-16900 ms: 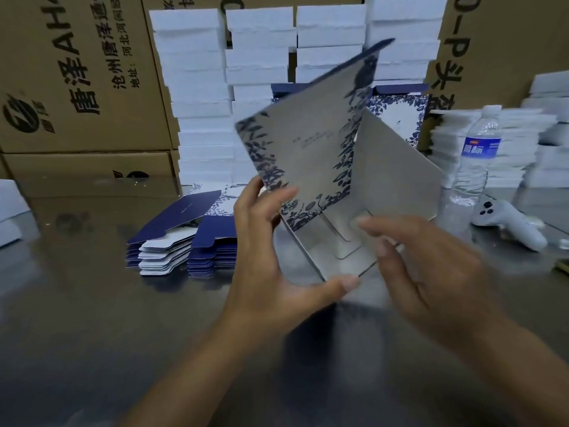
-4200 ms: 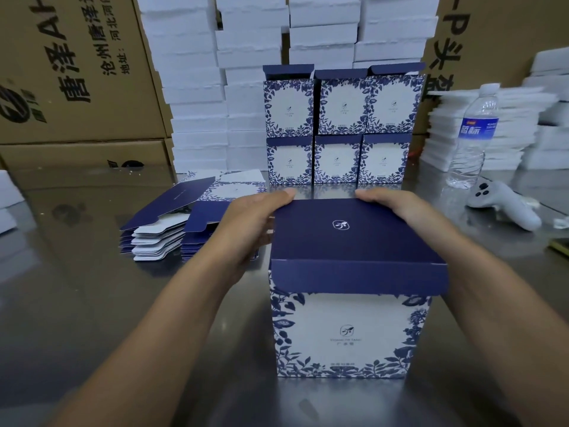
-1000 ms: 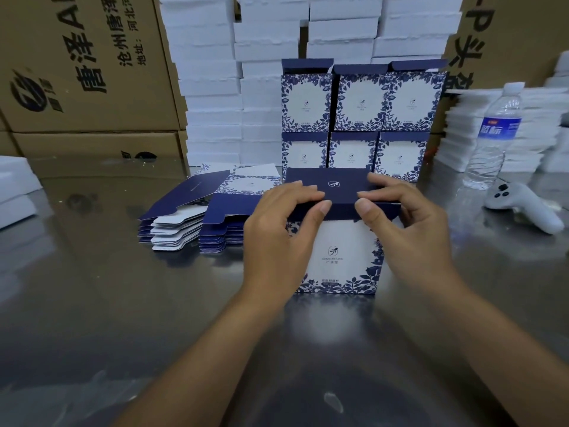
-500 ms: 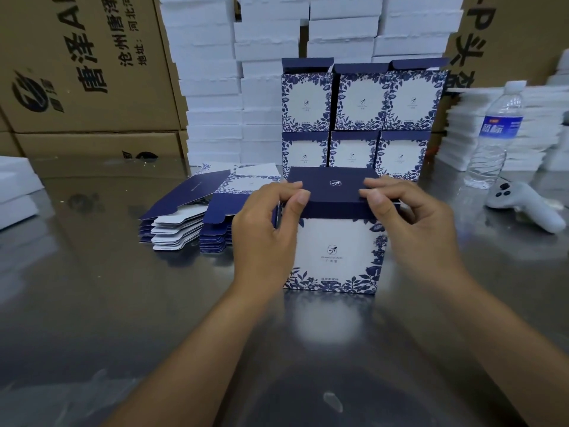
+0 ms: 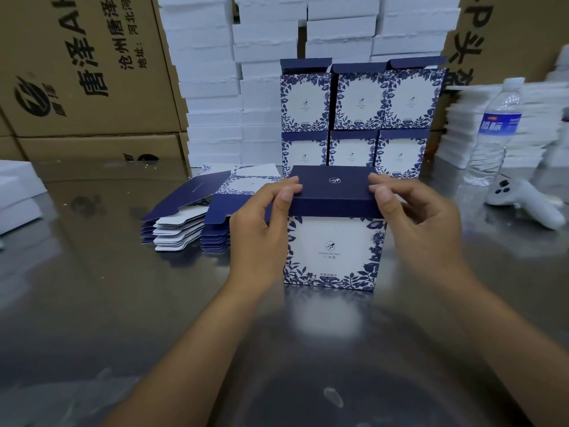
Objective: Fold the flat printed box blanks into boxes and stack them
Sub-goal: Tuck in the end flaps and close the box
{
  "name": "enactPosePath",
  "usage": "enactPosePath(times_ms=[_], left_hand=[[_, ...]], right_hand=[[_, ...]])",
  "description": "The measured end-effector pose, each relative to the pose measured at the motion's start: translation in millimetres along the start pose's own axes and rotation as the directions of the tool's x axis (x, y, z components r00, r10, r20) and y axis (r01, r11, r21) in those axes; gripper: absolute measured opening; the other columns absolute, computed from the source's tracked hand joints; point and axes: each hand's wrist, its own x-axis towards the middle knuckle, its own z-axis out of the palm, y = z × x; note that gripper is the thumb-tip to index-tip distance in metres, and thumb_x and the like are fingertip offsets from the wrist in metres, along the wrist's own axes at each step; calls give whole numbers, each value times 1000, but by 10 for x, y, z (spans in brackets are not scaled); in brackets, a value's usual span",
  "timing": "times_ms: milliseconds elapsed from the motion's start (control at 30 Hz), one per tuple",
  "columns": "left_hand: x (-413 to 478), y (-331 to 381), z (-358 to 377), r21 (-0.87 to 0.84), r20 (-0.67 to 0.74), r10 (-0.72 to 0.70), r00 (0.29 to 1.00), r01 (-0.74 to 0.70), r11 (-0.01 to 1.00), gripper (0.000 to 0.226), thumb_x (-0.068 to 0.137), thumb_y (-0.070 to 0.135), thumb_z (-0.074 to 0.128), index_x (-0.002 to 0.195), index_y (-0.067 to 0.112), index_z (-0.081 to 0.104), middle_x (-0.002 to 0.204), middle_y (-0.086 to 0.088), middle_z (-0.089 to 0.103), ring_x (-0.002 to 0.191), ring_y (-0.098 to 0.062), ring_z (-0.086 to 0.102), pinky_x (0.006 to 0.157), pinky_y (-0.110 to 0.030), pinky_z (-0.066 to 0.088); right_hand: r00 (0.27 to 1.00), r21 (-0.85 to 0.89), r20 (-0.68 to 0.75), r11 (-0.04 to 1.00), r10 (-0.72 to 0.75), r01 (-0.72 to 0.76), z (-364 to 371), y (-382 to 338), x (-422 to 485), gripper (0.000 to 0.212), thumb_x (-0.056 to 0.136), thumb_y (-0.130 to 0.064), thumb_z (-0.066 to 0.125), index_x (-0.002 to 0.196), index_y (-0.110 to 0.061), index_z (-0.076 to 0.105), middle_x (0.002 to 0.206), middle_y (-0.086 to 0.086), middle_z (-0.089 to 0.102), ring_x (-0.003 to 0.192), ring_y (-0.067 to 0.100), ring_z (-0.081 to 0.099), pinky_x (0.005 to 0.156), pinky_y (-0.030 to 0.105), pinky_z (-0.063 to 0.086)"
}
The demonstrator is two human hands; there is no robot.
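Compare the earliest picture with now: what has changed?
The printed box, then half-folded in the air, stands on the steel table with its navy lid folded down; left hand and right hand pinch its front corners. The six stacked boxes and pile of flat blanks stayed put.

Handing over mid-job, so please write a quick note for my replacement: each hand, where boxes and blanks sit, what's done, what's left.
The left hand and right hand each pinch a side edge of the navy lid on the box standing upright on the metal table.
Six finished boxes are stacked behind it, two rows of three.
The flat blanks lie piled to its left.
Remaining: finish closing this lid, stack it, fold the other blanks.
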Motion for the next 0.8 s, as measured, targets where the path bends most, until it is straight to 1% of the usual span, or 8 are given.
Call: enactPosePath(times_ms=[67,133,267,400,533,600,667,800], left_hand=[[20,-9,-16,-18,7,-22,1000,22,1000,20,97,20,50,93,33,64,106,13,67,106,-2,61,94,-20,46],[25,-3,-14,-42,2,-35,999,35,999,19,95,21,52,92,36,64,106,13,67,107,-2,62,95,-20,46],[15,0,-9,-81,-20,-50,999,48,996,15,92,24,55,91,37,64,109,7,68,107,-4,62,91,-18,46],[26,19,-17,-112,4,-91,996,91,990,12,89,30,56,86,36,65,105,13,67,107,-4,63,94,-26,48],[43,24,-37,-133,20,-104,994,105,985,16,92,22,57,84,33,67,102,15,68,104,-1,63,93,-23,48],[52,22,-49,-141,37,-116,993,120,983,19,93,19,56,84,32,67,100,18,67,101,3,63,89,-19,48],[67,21,-57,-151,48,-140,989,145,978,20,93,19,56,83,31,68,98,22,67,98,7,63,87,-19,48],[102,10,-88,-154,84,-174,981,185,971,18,92,22,58,83,32,69,95,26,68,99,3,64,91,-31,51]], right_hand=[[1000,-7,-19,1000,-12,12,16,11,-10,10,80,-38,59,83,-30,65,116,-6,63,113,11,60,89,23,49],[999,-47,-31,998,-40,38,31,7,-11,8,80,-39,58,83,-34,63,123,-7,56,116,11,58,84,15,48],[996,-126,-33,989,-80,76,28,8,-7,8,83,-39,55,82,-34,61,121,-6,56,115,10,56,87,30,50],[995,-137,-34,987,-94,88,26,18,-5,9,85,-40,57,81,-34,61,114,-6,61,109,7,57,87,33,51],[999,-30,-35,999,-18,17,19,79,6,12,88,-35,56,82,-33,66,113,-12,63,108,2,58,86,21,48],[999,31,-33,999,-15,16,10,101,7,18,92,-32,51,86,-34,68,113,-14,64,108,0,59,81,10,44],[999,28,-26,999,-30,30,-1,113,18,20,93,-30,50,87,-35,68,113,-16,64,107,0,59,79,8,43],[999,-9,-24,999,-41,41,-1,108,45,18,93,-30,49,88,-35,66,110,-21,63,105,-3,59,79,8,43]])
